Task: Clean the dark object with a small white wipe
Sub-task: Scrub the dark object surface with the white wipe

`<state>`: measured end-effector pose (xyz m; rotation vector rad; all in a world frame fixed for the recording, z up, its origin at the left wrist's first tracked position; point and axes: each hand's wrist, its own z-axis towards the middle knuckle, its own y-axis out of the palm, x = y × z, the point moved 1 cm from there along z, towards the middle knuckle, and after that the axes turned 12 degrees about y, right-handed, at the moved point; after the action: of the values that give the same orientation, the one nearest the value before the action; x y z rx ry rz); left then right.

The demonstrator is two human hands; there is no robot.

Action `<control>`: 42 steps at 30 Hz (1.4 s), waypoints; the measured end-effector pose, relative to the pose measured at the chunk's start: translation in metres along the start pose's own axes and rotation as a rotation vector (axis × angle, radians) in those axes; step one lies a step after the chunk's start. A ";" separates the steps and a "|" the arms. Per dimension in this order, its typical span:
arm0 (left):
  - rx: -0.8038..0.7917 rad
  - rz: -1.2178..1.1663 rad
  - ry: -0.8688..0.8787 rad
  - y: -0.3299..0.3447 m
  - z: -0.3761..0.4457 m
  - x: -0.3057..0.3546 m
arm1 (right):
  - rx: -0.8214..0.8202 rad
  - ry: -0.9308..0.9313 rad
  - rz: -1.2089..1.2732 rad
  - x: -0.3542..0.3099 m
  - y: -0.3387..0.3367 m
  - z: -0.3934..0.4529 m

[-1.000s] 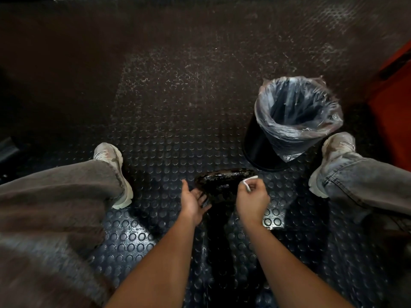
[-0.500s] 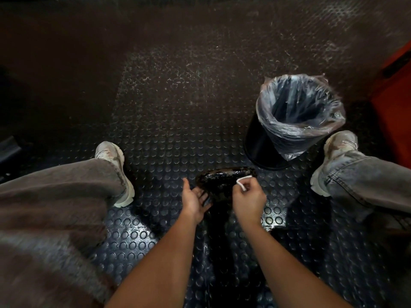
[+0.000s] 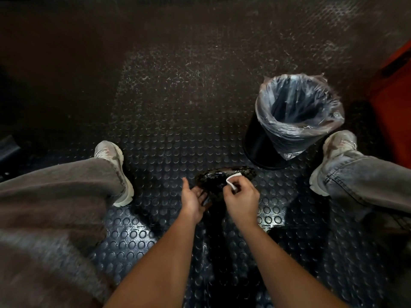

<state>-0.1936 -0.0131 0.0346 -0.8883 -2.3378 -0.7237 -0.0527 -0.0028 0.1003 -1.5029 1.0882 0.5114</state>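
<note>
Right hand: the right hand (image 3: 241, 202) has its fingers curled in. They pinch a small white wipe (image 3: 232, 181) at the fingertips. The wipe touches the top of the dark object.

Left hand: the left hand (image 3: 193, 200) is palm up with its fingers mostly straight and a little spread. The fingers reach under the near left edge of the dark object and touch it. The thumb points up and far. I cannot tell how much of the object rests on the fingers.

Dark object: the dark object (image 3: 219, 175) is black, shiny and bumpy. It sits between the two hands, low over the floor, just near of the bin. It looks like a flat oval. Its long way runs left to right, with the right end a bit farther away. What kind of thing it is, I cannot tell.

Wipe: small, white and folded, with one corner poking out past the fingers toward the far side.

Bin: a black trash bin (image 3: 261, 138) with a clear plastic bag (image 3: 300, 112) stands far right of the hands.

Floor: a dark rubber floor (image 3: 178, 121) with round bumps.

Legs and shoes: grey jeans on both sides, with one pale shoe at the left (image 3: 115, 167) and one at the right (image 3: 333, 156), well apart.

Far right: something orange (image 3: 395, 112) at the edge.
</note>
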 end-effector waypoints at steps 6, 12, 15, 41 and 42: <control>0.007 0.003 0.007 -0.002 0.001 -0.001 | 0.161 0.342 0.186 0.005 -0.013 0.014; -0.014 0.009 -0.005 0.002 -0.003 -0.001 | 0.145 0.067 0.137 -0.015 -0.009 0.003; -0.034 -0.001 0.003 0.000 -0.001 -0.001 | 0.075 -0.075 0.028 -0.015 0.002 -0.005; 0.014 -0.003 0.005 0.001 -0.006 0.003 | 0.166 0.378 0.160 0.002 -0.011 0.015; 0.014 -0.005 0.006 0.002 -0.006 0.004 | 0.183 0.387 0.189 0.000 -0.012 0.015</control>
<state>-0.1926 -0.0144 0.0422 -0.8737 -2.3374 -0.7105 -0.0388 0.0106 0.1031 -1.3755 1.5462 0.2430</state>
